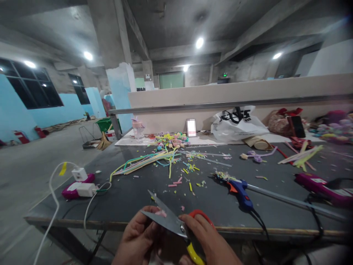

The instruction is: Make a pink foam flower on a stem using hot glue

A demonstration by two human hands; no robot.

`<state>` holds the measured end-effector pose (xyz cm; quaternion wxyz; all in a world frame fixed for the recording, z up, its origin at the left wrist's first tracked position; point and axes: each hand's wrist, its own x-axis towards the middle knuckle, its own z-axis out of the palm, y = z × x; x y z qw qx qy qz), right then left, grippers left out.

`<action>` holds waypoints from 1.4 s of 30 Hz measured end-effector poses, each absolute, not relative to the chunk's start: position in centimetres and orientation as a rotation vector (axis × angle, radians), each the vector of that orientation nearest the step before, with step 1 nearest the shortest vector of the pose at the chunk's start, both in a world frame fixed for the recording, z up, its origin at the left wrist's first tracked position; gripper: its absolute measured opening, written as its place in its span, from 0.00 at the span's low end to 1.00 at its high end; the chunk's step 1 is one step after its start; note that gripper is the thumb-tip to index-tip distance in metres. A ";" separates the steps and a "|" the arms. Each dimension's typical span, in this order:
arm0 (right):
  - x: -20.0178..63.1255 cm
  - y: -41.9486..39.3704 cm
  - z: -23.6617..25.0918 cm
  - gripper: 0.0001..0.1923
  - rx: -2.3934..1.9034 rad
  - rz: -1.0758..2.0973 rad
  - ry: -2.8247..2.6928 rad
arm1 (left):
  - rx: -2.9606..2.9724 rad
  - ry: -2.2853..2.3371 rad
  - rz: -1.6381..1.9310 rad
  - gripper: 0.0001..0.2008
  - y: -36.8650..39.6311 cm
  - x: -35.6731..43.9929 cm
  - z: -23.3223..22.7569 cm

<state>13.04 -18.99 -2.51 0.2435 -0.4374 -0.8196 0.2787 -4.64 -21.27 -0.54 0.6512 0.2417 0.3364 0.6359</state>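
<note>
Gripping the scissors (173, 224), the right hand (205, 235) wraps around their red and yellow handles at the near edge of the gray tabletop (118, 200). The left hand (138, 235) closes its fingertips on a small pink piece (160, 213), partly hidden by the lower blade. The 2 blades stand parted, and the pink piece shows between them, just beyond the left thumb. Ahead of the hands lie scattered short cut bits, with a yellow piece (190, 187) among them. Farther back, a bundle of pastel strips (146, 162) stretches leftward from a multicolored cluster (171, 140). To the right, a blue glue gun (242, 195) lies with its nozzle end beside a heap of trimmings (224, 176); a magenta power strip (72, 190) sits at the left.
</note>
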 end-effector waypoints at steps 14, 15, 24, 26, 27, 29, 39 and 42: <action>13.8 -18.6 -3.7 0.31 -1.071 0.598 -2.373 | 0.555 0.911 1.474 0.14 -21.5 -5.0 -1.1; 13.9 -18.7 -3.7 0.30 -1.055 0.592 -2.369 | 0.565 0.902 1.470 0.14 -21.5 -5.0 -1.1; 13.2 -19.9 -1.0 0.26 -1.056 0.799 -2.247 | 0.680 0.935 1.396 0.16 -21.6 -5.2 -0.7; 13.1 -20.1 -0.8 0.27 -1.085 0.780 -2.179 | 0.688 0.920 1.383 0.16 -21.4 -5.2 -0.5; 13.1 -20.2 -0.8 0.27 -1.105 0.755 -2.166 | 0.691 0.908 1.393 0.15 -21.3 -5.1 -0.4; 13.2 -20.0 -1.1 0.29 -1.157 0.712 -2.192 | 0.679 0.873 1.438 0.14 -21.2 -5.0 -0.1; 12.6 -18.9 -1.9 0.34 -1.331 0.633 -2.360 | 0.551 0.916 1.584 0.21 -21.0 -4.4 -0.2; 12.5 -19.0 -1.9 0.33 -1.331 0.621 -2.376 | 0.554 0.882 1.594 0.17 -21.1 -4.1 0.0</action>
